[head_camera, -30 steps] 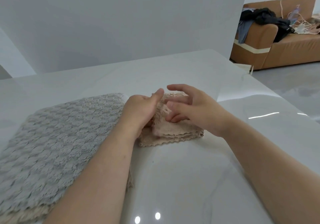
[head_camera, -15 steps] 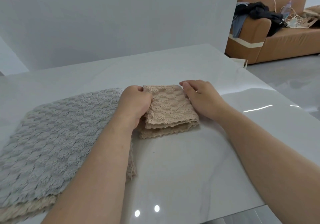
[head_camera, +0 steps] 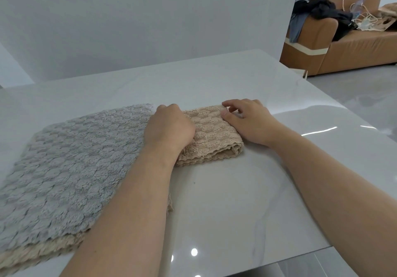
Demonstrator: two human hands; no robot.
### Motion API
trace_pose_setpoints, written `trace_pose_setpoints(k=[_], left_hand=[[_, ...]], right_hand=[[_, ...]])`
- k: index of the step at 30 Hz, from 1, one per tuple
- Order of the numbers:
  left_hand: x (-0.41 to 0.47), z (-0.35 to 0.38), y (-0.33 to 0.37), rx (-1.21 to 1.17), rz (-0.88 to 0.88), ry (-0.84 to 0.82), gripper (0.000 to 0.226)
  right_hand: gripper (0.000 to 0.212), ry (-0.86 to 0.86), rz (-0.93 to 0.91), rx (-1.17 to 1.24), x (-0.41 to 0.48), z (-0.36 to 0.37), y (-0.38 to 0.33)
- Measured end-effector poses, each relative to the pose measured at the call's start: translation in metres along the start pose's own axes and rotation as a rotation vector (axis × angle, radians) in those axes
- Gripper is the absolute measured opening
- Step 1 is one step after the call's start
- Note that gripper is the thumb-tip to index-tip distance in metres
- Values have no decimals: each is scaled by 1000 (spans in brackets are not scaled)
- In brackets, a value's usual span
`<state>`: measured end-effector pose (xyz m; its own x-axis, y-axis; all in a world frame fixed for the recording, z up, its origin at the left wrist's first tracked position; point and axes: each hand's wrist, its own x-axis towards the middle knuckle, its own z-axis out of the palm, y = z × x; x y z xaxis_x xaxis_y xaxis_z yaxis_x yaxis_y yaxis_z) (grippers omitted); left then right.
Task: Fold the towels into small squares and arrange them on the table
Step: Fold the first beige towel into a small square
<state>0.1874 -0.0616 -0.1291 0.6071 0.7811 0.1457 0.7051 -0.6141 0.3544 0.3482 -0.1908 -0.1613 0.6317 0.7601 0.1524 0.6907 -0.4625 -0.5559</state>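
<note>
A beige towel [head_camera: 212, 135], folded into a small thick square, lies on the white table [head_camera: 236, 201] between my hands. My left hand [head_camera: 169, 126] is curled over its left edge, knuckles up, with the fingertips hidden in the cloth. My right hand [head_camera: 249, 122] sits at the right side, thumb and forefinger pinching the far right corner. To the left a grey towel [head_camera: 71, 165] lies spread flat, unfolded, on top of another beige towel [head_camera: 32, 255] whose edge shows at the near left.
The table's near edge runs across the bottom right, and its right edge drops to a grey floor. A brown sofa [head_camera: 343, 49] with dark clothes and cables stands far right. A white wall rises behind the table.
The top flap that both hands held up a second ago now lies flat on the folded beige towel. My hands have moved apart to its left edge and far right corner.
</note>
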Motion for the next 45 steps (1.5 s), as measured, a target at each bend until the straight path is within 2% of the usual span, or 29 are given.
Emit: trace_pose_setpoints(k=[3,7,10,13,16,20,21,24,28,29,32,33,37,41,45], left_hand=[[2,5,-4,32,29,13,21],[1,6,-2,136,35,-47,27],[2,10,-3,107,15,-72,31],[4,8,-2,-68,0,-54,27],[2,5,3,-382,22,-16,9],[0,-3,9,-656,137,163,15],[0,-5,11,-695,144,193,18],[0,-7,12,-786,137,260,22],[-1,-9,11,-814,174,302,27],[-2,-9,12,-815,190,309,28],[-6,-10,16,-815,243,345,28],[-6,-10,17,-812,252,367,27],[-2,-10,11,-830,194,419,25],[0,-8,9,-840,204,403,28],[3,-9,8,-909,120,258,58]], right_hand=[[46,-3,-5,-14,0,1,0],[49,-30,-3,-39,-4,-2,-3],[48,-71,10,-45,-6,-5,-5],[34,-70,-30,6,-7,-8,-7],[20,-53,-47,255,-8,-14,-8],[12,-106,-67,522,-13,-23,-11],[19,-122,-83,588,-14,-25,-12],[57,-115,-93,624,-17,-32,-16],[92,-85,-86,562,-21,-42,-20],[95,-90,-104,582,-23,-44,-21],[59,-145,-103,867,-27,-50,-24],[52,-162,-99,898,-27,-52,-24],[43,17,-120,627,-23,-47,-21],[26,175,-96,564,-22,-37,-24],[19,256,-106,494,-20,-37,-21]])
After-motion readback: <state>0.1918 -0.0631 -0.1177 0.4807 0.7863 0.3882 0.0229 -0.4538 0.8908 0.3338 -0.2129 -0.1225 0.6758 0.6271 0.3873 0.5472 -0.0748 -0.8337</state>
